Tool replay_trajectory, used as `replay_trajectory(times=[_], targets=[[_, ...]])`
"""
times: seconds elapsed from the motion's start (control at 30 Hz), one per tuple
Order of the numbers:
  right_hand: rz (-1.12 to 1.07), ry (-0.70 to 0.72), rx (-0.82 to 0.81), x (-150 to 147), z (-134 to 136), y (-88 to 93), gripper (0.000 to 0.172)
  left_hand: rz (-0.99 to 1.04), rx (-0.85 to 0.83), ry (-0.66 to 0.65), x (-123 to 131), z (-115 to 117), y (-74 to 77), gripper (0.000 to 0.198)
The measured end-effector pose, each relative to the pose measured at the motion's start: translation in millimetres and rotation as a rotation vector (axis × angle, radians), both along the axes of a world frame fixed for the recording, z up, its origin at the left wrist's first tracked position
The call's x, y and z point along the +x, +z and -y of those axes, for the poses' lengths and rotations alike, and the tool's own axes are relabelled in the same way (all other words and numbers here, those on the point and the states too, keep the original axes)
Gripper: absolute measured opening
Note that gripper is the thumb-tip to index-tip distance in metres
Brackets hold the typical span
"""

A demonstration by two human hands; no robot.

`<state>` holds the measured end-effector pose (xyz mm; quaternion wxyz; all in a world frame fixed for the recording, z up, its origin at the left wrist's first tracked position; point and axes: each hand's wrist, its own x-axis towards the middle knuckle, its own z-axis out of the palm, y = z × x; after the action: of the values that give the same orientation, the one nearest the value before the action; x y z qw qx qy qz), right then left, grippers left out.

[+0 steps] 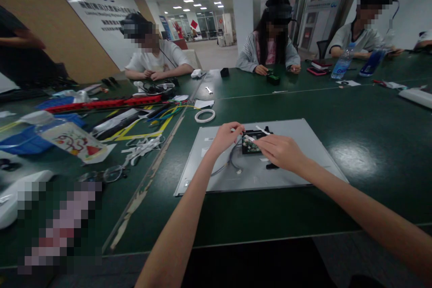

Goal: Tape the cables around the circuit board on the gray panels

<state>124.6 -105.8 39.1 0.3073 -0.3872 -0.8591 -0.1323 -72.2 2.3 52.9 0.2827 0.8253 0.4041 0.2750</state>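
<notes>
On a grey-white flat panel (pixel 293 173) lies a black frame with a circuit board (pixel 250 145) in it. My left hand (pixel 227 138) is at the board's left corner, its thumb and fingers pinched together; whatever sits between the tips is too small to make out. From the right, my right hand (pixel 281 150) reaches over the board, fingers closed on a thin white strip (pixel 249 138) that points left. A second white strip (pixel 263 130) shows just above those fingers. Grey cables (pixel 231 157) curl left of the board. A small black piece (pixel 272 166) lies below my right hand.
A white tape roll (pixel 204 116) stands beyond the panel. Leftward are glasses (pixel 113 173), white cords (pixel 143 147), a printed pouch (pixel 72 140) and blue trays (pixel 27 141). Several people sit across the green table (pixel 256 216); bottles (pixel 343 62) stand at far right.
</notes>
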Motion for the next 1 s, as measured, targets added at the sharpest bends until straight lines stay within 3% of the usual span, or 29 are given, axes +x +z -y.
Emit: replay_trajectory(times=[0.1,0.17,0.33,0.53,0.8,1.0], targets=[[-0.125,-0.022,-0.020,-1,-7,2.7,0.028,-0.076,0.129,0.049,-11,3,-4.4,0.024],[-0.196,-0.054,-0.017,-2,-12,4.9,0.028,-0.109,0.184,0.010,-19,8,-8.0,0.027],[-0.313,-0.120,-0.031,-12,-23,7.0,0.027,-0.228,0.214,-0.168,-26,20,-11.6,0.032],[-0.292,-0.117,-0.072,-35,-28,1.0,0.028,-0.349,0.243,-0.160,-30,17,-11.4,0.026],[-0.270,-0.118,-0.116,-52,-25,-6.5,0.028,-0.450,0.196,-0.172,-46,12,-6.8,0.021],[-0.193,-0.096,-0.103,-53,-21,-12.6,0.030,-0.527,0.099,-0.265,-54,13,1.9,0.017]])
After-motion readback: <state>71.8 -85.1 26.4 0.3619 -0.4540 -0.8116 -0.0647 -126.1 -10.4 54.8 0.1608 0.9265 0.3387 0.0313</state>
